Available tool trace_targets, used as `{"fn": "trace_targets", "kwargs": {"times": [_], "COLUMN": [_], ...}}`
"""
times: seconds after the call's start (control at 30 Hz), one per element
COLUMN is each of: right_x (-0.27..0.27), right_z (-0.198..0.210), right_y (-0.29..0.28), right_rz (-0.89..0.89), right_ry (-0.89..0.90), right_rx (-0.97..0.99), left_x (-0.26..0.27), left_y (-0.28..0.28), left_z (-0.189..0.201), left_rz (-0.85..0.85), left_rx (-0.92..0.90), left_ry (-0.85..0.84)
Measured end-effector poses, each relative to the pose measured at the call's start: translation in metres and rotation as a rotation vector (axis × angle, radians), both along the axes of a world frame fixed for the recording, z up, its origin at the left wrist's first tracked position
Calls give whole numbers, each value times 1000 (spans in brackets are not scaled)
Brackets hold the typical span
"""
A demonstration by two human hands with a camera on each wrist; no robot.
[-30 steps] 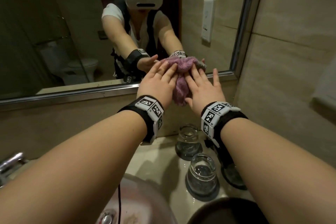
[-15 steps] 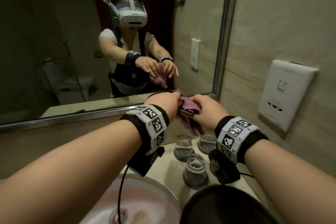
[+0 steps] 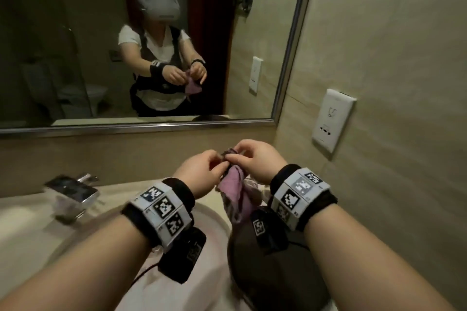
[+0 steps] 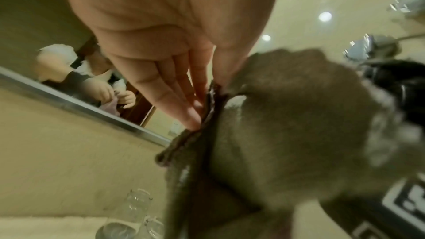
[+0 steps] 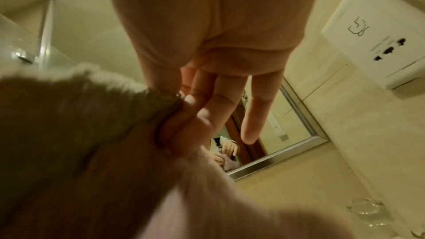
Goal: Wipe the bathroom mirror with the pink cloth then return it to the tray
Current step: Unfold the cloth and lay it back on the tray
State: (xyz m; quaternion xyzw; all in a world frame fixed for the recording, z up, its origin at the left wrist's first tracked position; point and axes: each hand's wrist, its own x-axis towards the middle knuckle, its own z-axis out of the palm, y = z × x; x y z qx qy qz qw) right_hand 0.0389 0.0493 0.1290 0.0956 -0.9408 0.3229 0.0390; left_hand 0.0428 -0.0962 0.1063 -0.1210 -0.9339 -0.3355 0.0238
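The pink cloth (image 3: 236, 187) hangs bunched between my two hands, in the air over the basin's right rim and below the mirror (image 3: 75, 20). My left hand (image 3: 221, 165) pinches its top edge from the left; the left wrist view shows the fingers (image 4: 195, 101) pressed on the cloth's hem (image 4: 210, 108). My right hand (image 3: 233, 156) pinches the same top edge from the right, thumb and forefinger closed on the cloth (image 5: 69, 134). Neither hand touches the glass. A dark round object (image 3: 273, 272), possibly the tray, lies below my right wrist.
A white basin (image 3: 209, 230) sits under my forearms, with a chrome fitting (image 3: 70, 189) on the counter at left. A wall socket plate (image 3: 331, 121) is on the tiled right wall. Drinking glasses (image 4: 131, 215) stand on the counter by the wall.
Both hands have come off the mirror and dropped toward the counter with the cloth. Flat fingers pressing the cloth on the glass have turned into a two-handed pinch on its top edge.
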Motion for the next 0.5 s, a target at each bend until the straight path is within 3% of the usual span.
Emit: {"fn": "trace_targets", "kwargs": {"times": [0.2,0.4,0.5], "right_x": [26,37,38], "right_z": [-24,-50,-59], "right_y": [-8,17,38], "right_rz": [101,99,106], "right_ry": [-86,-82,-58], "right_rx": [-175,-344,-291], "left_x": [35,49,54], "left_y": [-12,7,25], "left_z": [-22,-32,-39], "left_rz": [83,212,253], "left_rx": [243,161,138], "left_ry": [-35,78,77]}}
